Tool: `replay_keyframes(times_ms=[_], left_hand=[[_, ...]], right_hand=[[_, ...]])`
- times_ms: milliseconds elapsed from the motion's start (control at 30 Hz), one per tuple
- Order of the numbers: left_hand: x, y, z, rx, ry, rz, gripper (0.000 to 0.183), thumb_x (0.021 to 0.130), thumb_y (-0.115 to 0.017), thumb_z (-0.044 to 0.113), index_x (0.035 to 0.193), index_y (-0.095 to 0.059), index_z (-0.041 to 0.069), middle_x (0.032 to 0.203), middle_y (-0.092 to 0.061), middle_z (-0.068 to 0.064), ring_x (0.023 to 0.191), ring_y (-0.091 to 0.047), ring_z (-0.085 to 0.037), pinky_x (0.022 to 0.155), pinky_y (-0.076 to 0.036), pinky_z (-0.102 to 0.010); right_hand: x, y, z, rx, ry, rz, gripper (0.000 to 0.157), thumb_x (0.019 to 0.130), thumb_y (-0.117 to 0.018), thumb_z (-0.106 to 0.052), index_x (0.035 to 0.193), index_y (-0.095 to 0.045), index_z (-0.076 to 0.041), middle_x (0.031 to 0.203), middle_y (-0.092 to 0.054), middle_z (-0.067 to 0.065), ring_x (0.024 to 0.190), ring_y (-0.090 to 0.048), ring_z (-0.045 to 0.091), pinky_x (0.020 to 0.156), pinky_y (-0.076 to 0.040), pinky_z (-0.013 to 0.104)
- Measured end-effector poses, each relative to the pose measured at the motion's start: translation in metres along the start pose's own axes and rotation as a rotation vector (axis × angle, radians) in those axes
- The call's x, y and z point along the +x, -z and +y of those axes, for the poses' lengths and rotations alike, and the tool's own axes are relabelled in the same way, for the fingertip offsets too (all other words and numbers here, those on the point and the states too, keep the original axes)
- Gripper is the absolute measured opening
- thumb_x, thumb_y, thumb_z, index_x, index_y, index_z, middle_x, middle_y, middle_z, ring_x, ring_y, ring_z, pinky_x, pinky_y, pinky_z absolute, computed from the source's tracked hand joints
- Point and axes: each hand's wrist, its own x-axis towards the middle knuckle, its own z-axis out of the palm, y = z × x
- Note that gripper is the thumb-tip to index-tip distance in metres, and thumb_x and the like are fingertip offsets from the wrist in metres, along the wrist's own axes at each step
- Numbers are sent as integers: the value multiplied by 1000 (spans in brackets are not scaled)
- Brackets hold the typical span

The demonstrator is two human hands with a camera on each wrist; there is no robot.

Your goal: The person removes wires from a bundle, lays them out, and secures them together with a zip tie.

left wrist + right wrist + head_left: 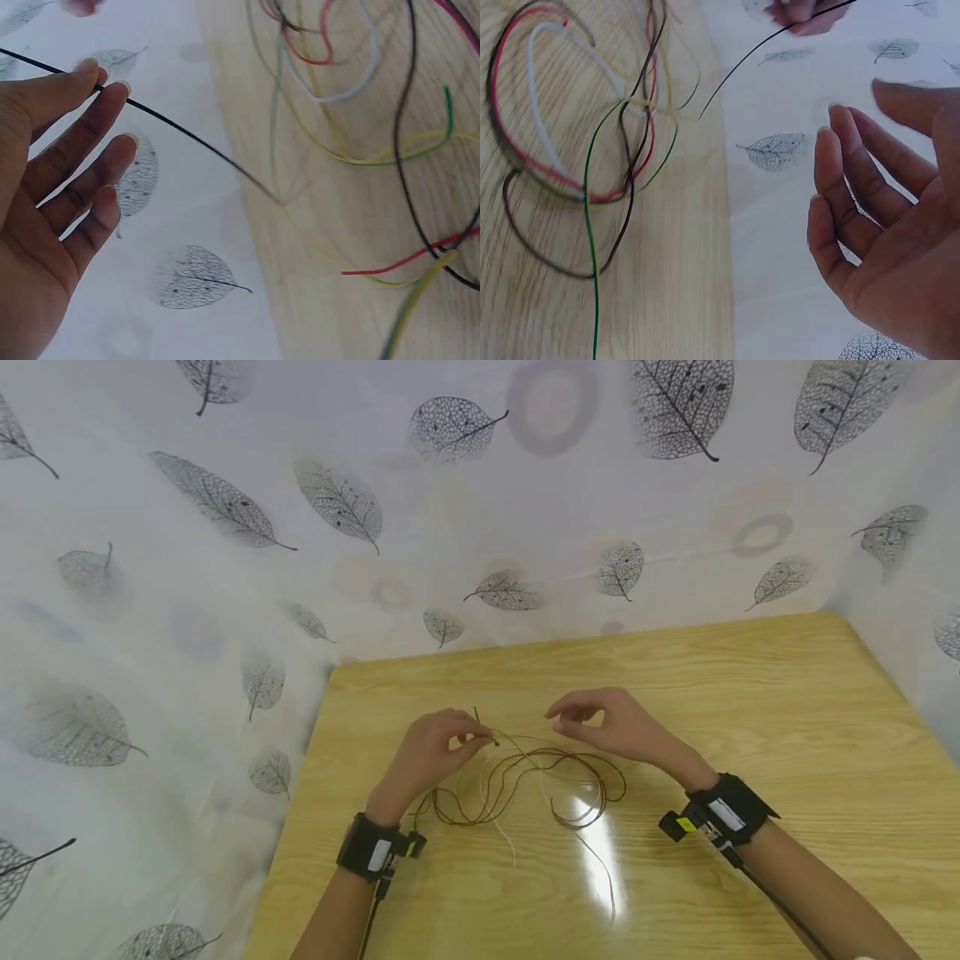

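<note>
A thin black wire [187, 133] is pinched between the thumb and forefinger of my left hand [431, 752]. In the left wrist view its end slants down to the right, over the table, and the other three fingers are loosely bent. My right hand [618, 727] hovers to the right with nothing in it; the right wrist view shows its thumb apart from the gently curved fingers. Below both hands lies a loose tangle of wires, among them a white wire [531, 75], a green wire [590, 225] and a red wire [382, 268].
The wood-grain table [750, 693] meets a pale leaf-printed sheet [450, 527] at its back and sides. Each wrist wears a black strap [731, 810] with a small camera and a cable. A bright reflection shows on the tabletop near the wire tangle.
</note>
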Motion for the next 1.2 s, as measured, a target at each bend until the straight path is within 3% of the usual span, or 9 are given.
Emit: replay_keyframes(times_ms=[200,400,533,733,1000,1200], left_hand=[[1,21,21,-35,-81,82,10,87,-74,20,96,-78,17,91,-74,7,76,-62,-7,57,-52,-27],[5,38,44,-79,-189,147,11,84,-76,15,96,-78,16,89,-74,6,78,-64,-7,65,-54,-24],[8,46,60,-129,-245,143,13,82,-77,11,95,-78,14,88,-74,7,81,-64,-6,68,-55,-22],[8,52,74,-221,-244,104,13,83,-76,10,95,-78,14,89,-74,8,80,-62,-1,67,-55,-19],[9,51,76,-242,-241,78,7,84,-76,12,90,-76,15,86,-73,7,74,-59,0,57,-49,-20],[8,46,77,-262,-237,69,6,85,-74,13,90,-75,16,85,-71,10,72,-57,0,55,-46,-20]], right_hand=[[4,-14,4,-66,71,17,25,89,-71,-14,113,-72,-12,87,-71,-6,78,-62,9,71,-55,42],[13,-35,-7,-84,153,22,36,86,-76,-20,120,-70,-15,84,-68,-12,73,-59,3,57,-53,31],[16,-40,-18,-64,247,71,31,83,-78,-16,114,-73,-14,84,-70,-11,73,-60,3,58,-52,26],[12,-43,-25,-26,387,109,15,79,-80,-9,92,-78,-16,85,-74,-8,72,-63,5,63,-50,30],[-11,-57,-24,-62,458,101,11,77,-80,-9,85,-76,-16,85,-72,-7,74,-63,7,68,-44,32],[-19,-79,-10,-218,542,148,10,73,-81,-12,80,-75,-18,81,-70,-9,75,-62,7,70,-46,31]])
